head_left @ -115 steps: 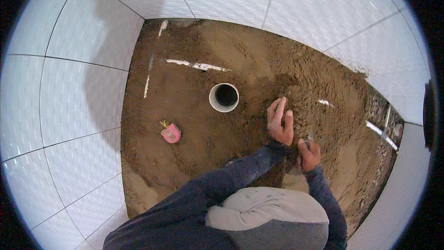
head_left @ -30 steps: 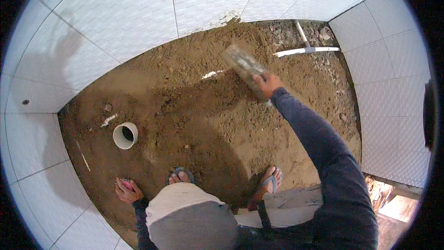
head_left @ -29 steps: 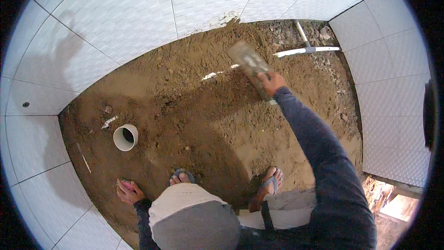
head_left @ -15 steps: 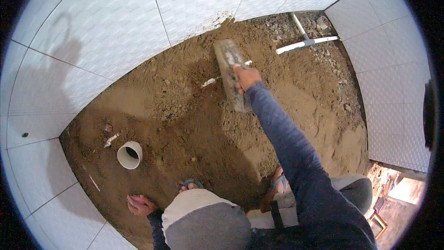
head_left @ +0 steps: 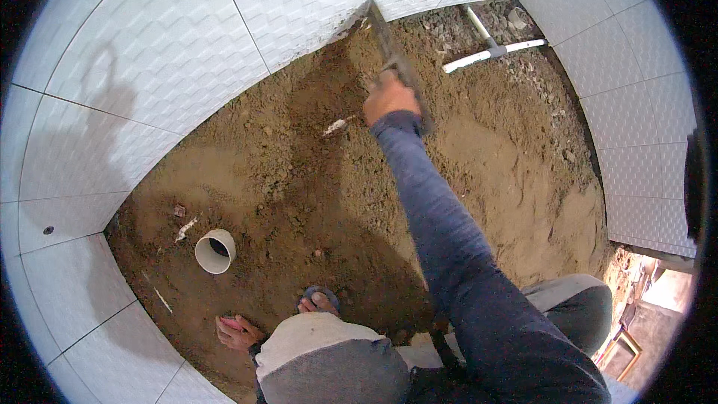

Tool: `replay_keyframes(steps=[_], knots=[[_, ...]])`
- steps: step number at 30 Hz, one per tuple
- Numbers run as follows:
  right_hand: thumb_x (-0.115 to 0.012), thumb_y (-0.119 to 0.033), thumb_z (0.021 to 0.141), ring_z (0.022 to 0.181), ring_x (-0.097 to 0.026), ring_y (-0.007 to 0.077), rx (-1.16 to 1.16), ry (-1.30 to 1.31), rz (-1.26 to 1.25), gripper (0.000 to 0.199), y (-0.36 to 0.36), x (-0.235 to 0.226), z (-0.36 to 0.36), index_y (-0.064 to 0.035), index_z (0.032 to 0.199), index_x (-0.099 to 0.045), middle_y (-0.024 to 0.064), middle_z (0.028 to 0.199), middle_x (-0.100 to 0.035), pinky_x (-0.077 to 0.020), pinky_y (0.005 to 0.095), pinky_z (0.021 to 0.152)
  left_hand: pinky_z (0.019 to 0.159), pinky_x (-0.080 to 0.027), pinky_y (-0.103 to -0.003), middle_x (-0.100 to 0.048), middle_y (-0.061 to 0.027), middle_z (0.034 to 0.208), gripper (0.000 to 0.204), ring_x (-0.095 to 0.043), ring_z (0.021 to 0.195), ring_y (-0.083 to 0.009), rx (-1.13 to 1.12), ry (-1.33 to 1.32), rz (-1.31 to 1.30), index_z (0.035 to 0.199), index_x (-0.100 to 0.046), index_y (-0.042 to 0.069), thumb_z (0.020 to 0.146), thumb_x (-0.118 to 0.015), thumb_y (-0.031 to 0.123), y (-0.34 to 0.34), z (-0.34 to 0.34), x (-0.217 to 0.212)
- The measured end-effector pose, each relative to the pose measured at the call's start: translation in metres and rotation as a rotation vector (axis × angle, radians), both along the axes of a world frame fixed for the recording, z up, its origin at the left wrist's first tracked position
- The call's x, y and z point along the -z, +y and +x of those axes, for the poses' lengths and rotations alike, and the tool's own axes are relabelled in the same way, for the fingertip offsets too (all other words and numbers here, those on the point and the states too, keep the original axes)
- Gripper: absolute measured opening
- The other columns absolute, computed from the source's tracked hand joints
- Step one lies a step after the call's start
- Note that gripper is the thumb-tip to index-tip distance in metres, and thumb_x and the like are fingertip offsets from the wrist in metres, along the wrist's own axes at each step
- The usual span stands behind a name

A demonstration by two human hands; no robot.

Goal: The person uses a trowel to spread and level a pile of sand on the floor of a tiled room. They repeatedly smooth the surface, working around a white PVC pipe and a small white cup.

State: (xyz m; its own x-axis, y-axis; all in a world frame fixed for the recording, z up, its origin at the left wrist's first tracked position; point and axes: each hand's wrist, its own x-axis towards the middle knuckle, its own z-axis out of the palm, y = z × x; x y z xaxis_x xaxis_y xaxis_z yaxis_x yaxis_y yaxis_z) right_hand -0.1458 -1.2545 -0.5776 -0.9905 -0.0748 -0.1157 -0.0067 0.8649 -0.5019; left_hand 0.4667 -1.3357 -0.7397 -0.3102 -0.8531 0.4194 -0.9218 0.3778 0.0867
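My right hand (head_left: 392, 97) is closed on the handle of a long flat plastering trowel (head_left: 384, 36). The trowel is tilted up on its edge over the brown sandy soil (head_left: 299, 202), and its far end meets the bottom of the white tiled wall (head_left: 314, 7). Down at the left, my left hand (head_left: 238, 335) rests low by the soil beside my knee. Its fingers are curled round something small and pink that I cannot make out. Ahead of that hand, an open white pipe end (head_left: 215, 251) stands up out of the soil.
White pipes with a grey tee joint (head_left: 496, 51) lie on rubble in the far right corner. Tiled walls enclose the soil left, ahead and at the right (head_left: 636, 105). White scraps (head_left: 336, 126) stick out of the soil. At the lower right, a wooden frame (head_left: 621, 352) lies outside.
My right hand has pushed the trowel forward to the wall and turned it from lying flat onto its edge. My left hand stays by the knee. The view has shifted slightly.
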Motion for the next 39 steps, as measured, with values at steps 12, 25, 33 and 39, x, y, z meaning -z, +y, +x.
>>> replay_keyframes(steps=[12, 25, 33, 39], knots=[[-0.06, -0.027, 0.086, 0.089, -0.065, 0.0411, -0.233, 0.021, 0.138, 0.025, -0.015, 0.029, 0.025, -0.0069, 0.101, -0.059, 0.0226, 0.091, -0.067, -0.0515, 0.051, 0.078, 0.088, -0.042, -0.051, -0.054, -0.0177, 0.119, 0.053, -0.051, 0.108, -0.0378, -0.088, -0.058, 0.036, 0.132, -0.049, 0.009, 0.089, -0.056, 0.04, 0.005, 0.006, 0.0], [-0.057, -0.026, 0.089, 0.073, -0.064, 0.0443, -0.401, 0.06, 0.051, 0.018, -0.018, 0.069, 0.101, -0.0083, 0.094, -0.053, 0.0234, 0.076, -0.065, -0.0503, 0.0554, 0.066, 0.092, -0.04, -0.05, -0.055, -0.0193, 0.119, 0.053, -0.052, 0.107, -0.0378, -0.048, -0.036, 0.02, 0.131, -0.05, 0.007, 0.088, -0.057, 0.037, 0.006, 0.001, -0.021], [-0.057, -0.026, 0.088, 0.067, -0.062, 0.0451, -0.558, 0.07, -0.035, 0.018, -0.027, 0.075, 0.126, -0.0093, 0.092, -0.053, 0.0207, 0.071, -0.064, -0.0496, 0.0542, 0.06, 0.092, -0.04, -0.049, -0.055, -0.021, 0.117, 0.053, -0.052, 0.106, -0.0393, -0.066, 0.0, -0.001, 0.13, -0.05, 0.006, 0.086, -0.059, 0.034, 0.009, -0.015, -0.022], [-0.055, -0.041, 0.088, 0.069, -0.063, 0.0451, -0.592, -0.079, 0.004, 0.036, -0.038, 0.022, 0.181, -0.0104, 0.106, -0.059, 0.0224, 0.076, -0.066, -0.0506, 0.0543, 0.065, 0.09, -0.041, -0.05, -0.055, -0.0212, 0.116, 0.054, -0.052, 0.105, -0.0393, -0.089, 0.012, 0.029, 0.131, -0.05, 0.007, 0.087, -0.059, 0.037, 0.012, -0.021, -0.025]])
